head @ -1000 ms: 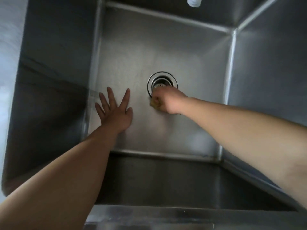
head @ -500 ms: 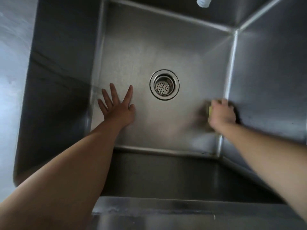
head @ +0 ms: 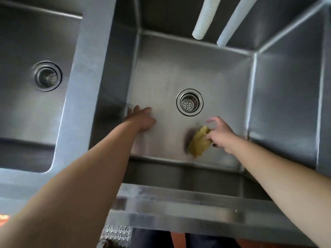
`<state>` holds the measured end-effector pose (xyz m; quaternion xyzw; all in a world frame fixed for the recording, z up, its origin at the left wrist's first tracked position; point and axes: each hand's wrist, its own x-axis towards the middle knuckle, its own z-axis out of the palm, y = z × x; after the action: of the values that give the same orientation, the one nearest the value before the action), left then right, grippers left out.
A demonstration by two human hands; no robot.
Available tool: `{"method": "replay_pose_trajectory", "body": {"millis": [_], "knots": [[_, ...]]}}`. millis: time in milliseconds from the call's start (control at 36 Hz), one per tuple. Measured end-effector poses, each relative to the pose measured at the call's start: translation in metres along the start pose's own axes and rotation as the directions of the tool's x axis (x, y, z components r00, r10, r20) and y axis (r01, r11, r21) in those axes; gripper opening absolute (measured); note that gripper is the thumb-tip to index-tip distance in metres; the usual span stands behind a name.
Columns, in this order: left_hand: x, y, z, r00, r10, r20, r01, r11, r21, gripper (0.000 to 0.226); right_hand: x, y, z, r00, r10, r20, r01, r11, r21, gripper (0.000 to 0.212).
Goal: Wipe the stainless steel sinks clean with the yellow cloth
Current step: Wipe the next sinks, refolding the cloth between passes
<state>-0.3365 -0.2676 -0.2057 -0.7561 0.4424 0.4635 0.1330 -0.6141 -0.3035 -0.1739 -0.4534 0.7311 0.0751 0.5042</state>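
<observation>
We brace our left hand (head: 141,119) flat, fingers straight, on the floor of the right sink (head: 161,83) for balance, while our right hand (head: 221,135) pinches the crumpled yellow cloth (head: 198,143) near the drain (head: 189,102), hands well apart.

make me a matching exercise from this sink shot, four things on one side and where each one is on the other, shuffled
Things:
1. yellow cloth
2. left hand
3. two white hoses
4. second drain

Places:
A. hanging over the back of the sink
B. in the neighbouring basin on the left
C. flat on the sink floor, left of the strainer drain
D. pinched by the right hand, near the front wall

Pairs: 1-D, 2-C, 3-A, 4-B
</observation>
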Motion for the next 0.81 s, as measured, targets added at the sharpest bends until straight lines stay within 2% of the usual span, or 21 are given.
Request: {"method": "replay_pose_trajectory", "body": {"millis": [56,139,250,361,444,528,611,694,806], "knots": [[-0.028,0.0,-0.011,0.998,0.031,-0.063,-0.041,0.986,-0.162,0.061,-0.024,-0.021,-0.003,0.995,-0.097,-0.021,0.099,0.986,0.136,0.045],[-0.082,0.005,-0.027,0.989,0.113,-0.092,-0.142,0.895,-0.422,0.051,-0.067,-0.045,-0.016,0.976,-0.197,-0.098,0.215,0.949,0.23,0.032],[-0.159,0.016,-0.047,0.953,0.264,-0.149,-0.303,0.823,-0.48,0.05,-0.131,-0.058,-0.04,0.951,-0.263,-0.165,0.304,0.897,0.322,0.029],[-0.222,0.034,-0.054,0.887,0.405,-0.221,-0.461,0.749,-0.477,0.058,-0.195,-0.054,-0.061,0.921,-0.306,-0.242,0.381,0.837,0.392,0.029],[-0.255,0.044,-0.057,0.825,0.529,-0.199,-0.555,0.689,-0.467,0.076,-0.233,-0.043,-0.069,0.912,-0.287,-0.292,0.404,0.748,0.527,0.024],[-0.277,0.058,-0.063,0.74,0.635,-0.22,-0.67,0.666,-0.328,0.089,-0.261,-0.032,-0.074,0.903,-0.235,-0.359,0.417,0.676,0.608,0.02],[-0.296,0.077,-0.063,0.637,0.716,-0.285,-0.769,0.618,-0.163,0.085,-0.278,-0.025,-0.075,0.896,-0.143,-0.421,0.412,0.626,0.662,0.017],[-0.312,0.096,-0.053,0.541,0.787,-0.298,-0.834,0.548,-0.069,0.077,-0.291,-0.022,-0.077,0.872,-0.085,-0.482,0.429,0.607,0.669,0.02],[-0.323,0.118,-0.038,0.488,0.815,-0.312,-0.864,0.501,-0.042,0.07,-0.309,-0.023,-0.08,0.861,-0.034,-0.507,0.441,0.544,0.714,0.03]]}}
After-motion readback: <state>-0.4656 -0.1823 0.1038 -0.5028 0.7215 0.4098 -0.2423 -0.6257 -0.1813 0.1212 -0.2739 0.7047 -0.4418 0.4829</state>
